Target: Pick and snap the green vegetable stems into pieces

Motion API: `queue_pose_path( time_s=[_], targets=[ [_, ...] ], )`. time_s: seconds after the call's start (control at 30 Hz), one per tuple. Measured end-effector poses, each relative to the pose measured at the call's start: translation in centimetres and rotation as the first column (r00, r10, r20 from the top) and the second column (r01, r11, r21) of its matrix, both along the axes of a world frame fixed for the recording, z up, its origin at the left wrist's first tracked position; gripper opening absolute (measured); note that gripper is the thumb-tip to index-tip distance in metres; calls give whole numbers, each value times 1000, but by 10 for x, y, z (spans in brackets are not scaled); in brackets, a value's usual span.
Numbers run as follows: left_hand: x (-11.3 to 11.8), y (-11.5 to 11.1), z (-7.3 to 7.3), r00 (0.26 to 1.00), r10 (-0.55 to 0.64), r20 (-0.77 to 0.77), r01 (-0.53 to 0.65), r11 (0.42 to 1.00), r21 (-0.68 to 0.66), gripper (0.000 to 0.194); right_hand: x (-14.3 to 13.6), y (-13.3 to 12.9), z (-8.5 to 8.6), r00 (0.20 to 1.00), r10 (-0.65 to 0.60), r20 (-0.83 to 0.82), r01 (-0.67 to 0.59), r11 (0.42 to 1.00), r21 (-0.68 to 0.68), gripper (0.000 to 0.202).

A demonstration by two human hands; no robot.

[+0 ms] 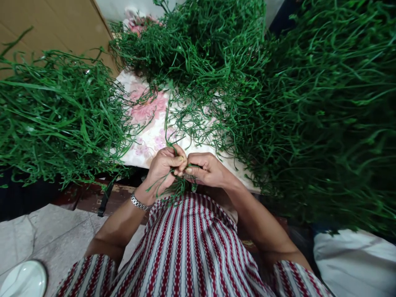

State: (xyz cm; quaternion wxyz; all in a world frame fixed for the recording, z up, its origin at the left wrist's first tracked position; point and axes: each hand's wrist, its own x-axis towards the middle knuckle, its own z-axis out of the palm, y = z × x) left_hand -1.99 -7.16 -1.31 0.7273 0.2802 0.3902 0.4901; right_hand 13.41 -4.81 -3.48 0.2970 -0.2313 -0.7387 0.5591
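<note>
Near the front edge of the flowered cloth (145, 138), my left hand (167, 164) is closed around thin green stems (181, 187), whose ends hang below the fingers. One long stem rises from this hand over the cloth. My right hand (206, 168) touches it from the right, thumb and fingers pinched on part of the same stems. Both hands are close to my striped clothing, and a metal watch sits on my left wrist. Loose thin stems (194, 119) lie on the cloth just beyond the hands.
A heap of green stems (58, 115) fills the left side. Larger heaps (210, 41) cover the back and the right (324, 123). A cardboard sheet (62, 29) stands back left. A white round lid (24, 280) is at lower left, a white bag (355, 262) at lower right.
</note>
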Motion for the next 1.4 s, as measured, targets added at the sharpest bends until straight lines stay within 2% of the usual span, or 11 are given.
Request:
queue_pose_path(
  time_s=[0.13, 0.43, 0.57, 0.67, 0.83, 1.0, 1.13, 1.2, 1.27, 1.3, 1.4],
  targets=[
    [-1, -3, 1, 999, -18, -32, 18, 1000, 0, 25, 5, 4, 2, 995, 83, 62, -88, 992, 94, 21],
    [-8, -6, -5, 990, -131, 49, 129, 991, 31, 24, 6, 2, 7, 984, 171, 49, -173, 984, 44, 27],
    [-10, -5, -4, 988, -119, 96, 114, 992, 59, 25, 6, 0, 7, 991, 119, 54, -116, 992, -50, 31],
    [-9, -5, -3, 990, -107, 94, 101, 993, 60, 25, 5, -4, 7, 993, 60, 101, -55, 997, -55, 30],
    [-5, -6, -3, 994, -108, 24, 106, 992, 69, 24, 3, -7, 4, 996, 48, 79, -57, 991, 121, 22],
    [-2, -5, -2, 990, -127, -57, 128, 992, 7, 28, 5, -2, -2, 975, -3, 221, -80, 928, 365, 21],
    [-4, -3, -7, 983, -148, -113, 142, 988, -59, 23, 4, -4, -1, 954, 2, 301, -140, 888, 438, 18],
    [-9, -1, -6, 980, -108, -169, 97, 993, -68, 23, 5, -6, 3, 936, 43, 350, -211, 864, 458, 20],
    [-15, 3, -2, 982, -46, -185, 44, 999, -13, 24, 9, -5, 10, 925, 54, 376, -240, 851, 467, 21],
    [-18, 5, 2, 984, -25, -174, 32, 999, 33, 24, 12, -4, 14, 929, 27, 369, -212, 856, 471, 20],
    [-24, 11, 11, 991, -14, -133, 34, 988, 148, 19, 21, 1, 25, 958, -120, 260, -5, 901, 434, 14]
  ],
)
